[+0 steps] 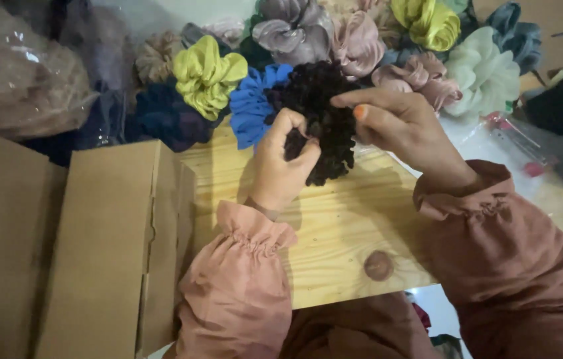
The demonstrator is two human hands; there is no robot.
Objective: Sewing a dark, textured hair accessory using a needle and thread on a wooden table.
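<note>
**Dark scrunchie in both hands**

We pinch the dark brown ruffled fabric scrunchie with our left hand and right hand, close together, above the pale wooden board. A loose grip could drop it among the piled scrunchies behind.

dark brown ruffled scrunchie, bunched and crinkled, held up over a pale wooden board, pinched at both sides, set just before a heap of coloured scrunchies
</note>
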